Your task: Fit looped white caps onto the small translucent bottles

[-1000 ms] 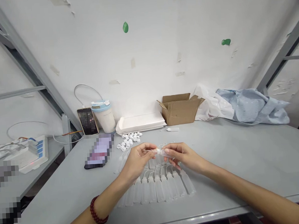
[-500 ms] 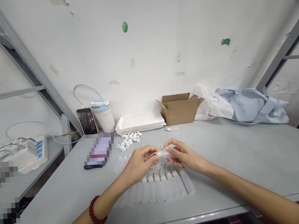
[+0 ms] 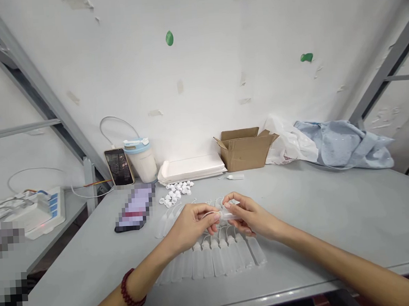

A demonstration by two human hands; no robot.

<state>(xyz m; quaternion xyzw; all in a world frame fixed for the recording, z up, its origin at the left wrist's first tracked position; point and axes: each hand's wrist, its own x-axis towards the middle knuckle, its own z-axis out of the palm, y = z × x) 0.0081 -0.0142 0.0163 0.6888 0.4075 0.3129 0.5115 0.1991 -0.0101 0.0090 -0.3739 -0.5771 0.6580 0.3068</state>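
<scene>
Between my two hands lies a small translucent squeeze bottle (image 3: 229, 215), held sideways above the table. My left hand (image 3: 196, 222) pinches its white cap end, where a thin bent tube points left. The fingers of my right hand (image 3: 250, 213) are closed round the bottle's body. Below my hands, several similar bottles (image 3: 217, 259) lie side by side in a row, their bent tubes pointing away from me. More bottles (image 3: 165, 224) lie behind my left hand, partly hidden by it. A pile of small white caps (image 3: 175, 192) sits farther back.
Along the wall stand a phone (image 3: 119, 166), a lidded cup (image 3: 141, 161), a stack of white trays (image 3: 193, 167), an opened cardboard box (image 3: 247, 150), a white plastic bag (image 3: 289, 141) and blue cloth (image 3: 344, 145). A single bottle (image 3: 236, 177) lies before the box. A power strip (image 3: 48, 211) is at left.
My hands and the held bottle have dropped very slightly, and the left thumb and fingers have shifted a little at the cap end. The other things lie as before.
</scene>
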